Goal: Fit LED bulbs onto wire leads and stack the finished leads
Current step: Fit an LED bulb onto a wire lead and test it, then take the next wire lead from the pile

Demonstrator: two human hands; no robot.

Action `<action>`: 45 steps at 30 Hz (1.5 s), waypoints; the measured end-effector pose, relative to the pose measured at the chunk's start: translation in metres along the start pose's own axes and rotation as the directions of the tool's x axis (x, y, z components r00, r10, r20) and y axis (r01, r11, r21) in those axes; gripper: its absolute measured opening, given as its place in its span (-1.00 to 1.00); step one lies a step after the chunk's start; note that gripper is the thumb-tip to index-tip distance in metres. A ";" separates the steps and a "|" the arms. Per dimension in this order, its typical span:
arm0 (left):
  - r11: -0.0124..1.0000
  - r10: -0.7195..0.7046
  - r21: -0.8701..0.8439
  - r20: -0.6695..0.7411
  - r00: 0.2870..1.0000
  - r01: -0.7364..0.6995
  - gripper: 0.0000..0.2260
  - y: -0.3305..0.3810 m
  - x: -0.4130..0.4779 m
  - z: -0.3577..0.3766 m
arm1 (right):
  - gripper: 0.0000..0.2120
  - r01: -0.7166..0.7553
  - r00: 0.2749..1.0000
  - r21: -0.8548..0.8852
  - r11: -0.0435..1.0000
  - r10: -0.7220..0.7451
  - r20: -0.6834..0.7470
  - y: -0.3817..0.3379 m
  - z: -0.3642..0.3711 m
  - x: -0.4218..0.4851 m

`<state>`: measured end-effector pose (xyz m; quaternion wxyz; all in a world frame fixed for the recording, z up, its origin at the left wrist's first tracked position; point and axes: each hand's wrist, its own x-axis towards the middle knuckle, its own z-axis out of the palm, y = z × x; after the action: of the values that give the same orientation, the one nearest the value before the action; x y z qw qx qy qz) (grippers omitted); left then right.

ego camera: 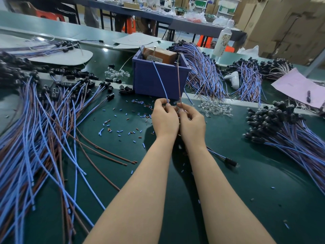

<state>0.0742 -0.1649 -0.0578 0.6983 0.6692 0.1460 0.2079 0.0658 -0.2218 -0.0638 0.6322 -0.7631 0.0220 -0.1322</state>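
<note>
Blue wire (159, 80) pinched in left hand (164, 118), brown wire (178, 80) pinched in right hand (191, 123), knuckles touching

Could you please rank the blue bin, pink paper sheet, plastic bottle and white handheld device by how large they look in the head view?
1. blue bin
2. pink paper sheet, though the frame edge cuts it off
3. plastic bottle, farther away, so its real size is unsure
4. white handheld device

Bin (158, 81) on the table (228, 191), loose leads (44, 129) left of it, bulb pile (215, 108) before its right corner, finished leads (290, 134) far right.
</note>
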 end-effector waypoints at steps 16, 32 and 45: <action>1.000 0.022 -0.007 -0.009 1.000 -0.022 -0.89 -0.003 0.003 0.000 | -0.76 0.039 0.999 -0.096 0.995 -0.040 -0.012 -0.004 0.001 -0.002; 1.000 0.022 0.004 0.015 1.000 -0.022 -0.90 -0.001 0.002 -0.002 | -0.76 0.101 0.994 -0.217 0.971 -0.107 -0.015 -0.010 -0.003 -0.006; 0.912 0.408 -0.004 0.110 0.906 -0.411 -0.84 0.078 -0.020 0.003 | -0.69 0.351 0.921 -0.444 0.824 -0.219 0.321 -0.067 -0.055 -0.006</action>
<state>0.0508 -0.1764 0.0181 0.6396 0.7019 -0.0339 0.3115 0.0391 -0.2598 0.0089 0.3864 -0.9039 -0.1419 -0.1164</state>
